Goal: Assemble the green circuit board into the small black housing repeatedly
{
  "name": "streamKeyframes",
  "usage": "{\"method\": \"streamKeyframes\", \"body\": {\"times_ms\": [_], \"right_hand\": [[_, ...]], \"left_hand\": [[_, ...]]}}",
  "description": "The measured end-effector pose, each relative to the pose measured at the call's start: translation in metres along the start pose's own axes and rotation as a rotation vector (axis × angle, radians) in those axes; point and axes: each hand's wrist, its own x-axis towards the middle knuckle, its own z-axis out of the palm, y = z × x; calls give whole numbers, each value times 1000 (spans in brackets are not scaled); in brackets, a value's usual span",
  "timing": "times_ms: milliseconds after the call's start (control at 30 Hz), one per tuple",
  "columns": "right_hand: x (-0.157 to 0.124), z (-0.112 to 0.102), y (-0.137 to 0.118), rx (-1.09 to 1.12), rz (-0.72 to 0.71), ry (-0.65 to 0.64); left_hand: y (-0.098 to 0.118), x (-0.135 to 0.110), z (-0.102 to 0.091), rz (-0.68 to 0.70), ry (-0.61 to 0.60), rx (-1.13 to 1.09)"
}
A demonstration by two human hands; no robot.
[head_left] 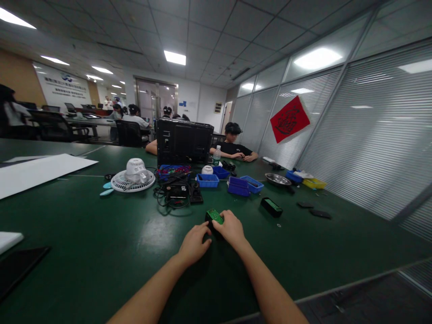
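Observation:
A black box with a green circuit board (pixel 213 215) in its top sits on the green table in front of me. My right hand (pixel 232 228) is closed on the box from the right, its thumb at the near edge of the board. My left hand (pixel 195 243) rests at the left side, fingertips touching the box and thumb held apart. Both hands cover part of the box's near side. A second black box with a green board (pixel 272 207) lies farther right, near a small ring (pixel 278 225).
Beyond my hands are a soldering station with cables (pixel 177 191), blue bins (pixel 207 181), a white fan part (pixel 135 173) and a large black panel (pixel 184 141). Dark flat pieces (pixel 320 214) and a metal bowl (pixel 277 179) lie right. A person (pixel 234 144) sits across the table.

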Motion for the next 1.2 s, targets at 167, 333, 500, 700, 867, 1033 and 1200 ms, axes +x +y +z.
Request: {"method": "streamKeyframes", "body": {"times_ms": [167,333,500,700,867,1033,1200], "right_hand": [[-3,6,1,-45,-11,31],[-6,12,7,1,-27,48],[-5,15,12,125,-30,3],[-3,23,12,363,-73,-13],[-1,35,14,711,29,-207],[1,47,12,972,97,-274],[-2,50,4,1077,72,-332]], "left_hand": [[2,0,-1,-13,-5,-7],[1,-1,0,1,11,-11],[2,-1,0,2,10,-15],[-7,1,6,-10,54,-53],[-12,4,9,-79,133,-125],[-10,4,7,-115,174,-121],[-12,4,7,-123,260,-37]]}}
